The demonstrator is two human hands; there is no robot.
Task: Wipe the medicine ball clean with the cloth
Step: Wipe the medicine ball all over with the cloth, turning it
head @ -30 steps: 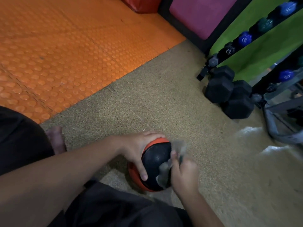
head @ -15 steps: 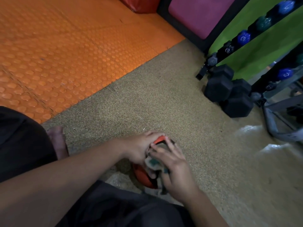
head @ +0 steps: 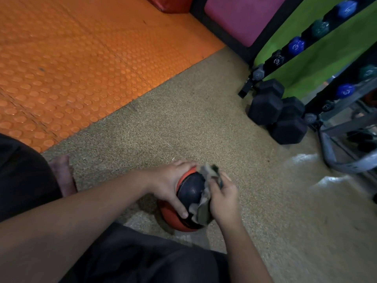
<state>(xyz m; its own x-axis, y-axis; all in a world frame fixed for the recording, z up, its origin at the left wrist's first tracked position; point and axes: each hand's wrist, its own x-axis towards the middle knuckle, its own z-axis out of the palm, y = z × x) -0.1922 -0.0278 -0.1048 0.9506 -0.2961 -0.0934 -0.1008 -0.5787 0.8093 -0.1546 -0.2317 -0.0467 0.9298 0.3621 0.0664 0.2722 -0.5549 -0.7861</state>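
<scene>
A black and orange medicine ball [head: 190, 187] rests on the speckled tan floor between my knees. My left hand [head: 170, 183] grips its left side, fingers over the top and thumb low on the black panel. My right hand [head: 224, 198] holds a crumpled grey-green cloth [head: 204, 201] and presses it against the ball's right side. The cloth covers the right edge of the ball, and the ball's underside is hidden.
Black hex dumbbells [head: 277, 113] lie on the floor at the right, beside a rack of small coloured dumbbells [head: 295, 46] against a green wall. An orange studded mat [head: 81, 58] covers the far left. My bare foot [head: 62, 176] and dark trousers [head: 142, 258] are close to the ball.
My right hand has slid with the cloth from the ball's top back down to its right side, uncovering the black panel. My left hand has kept its hold.
</scene>
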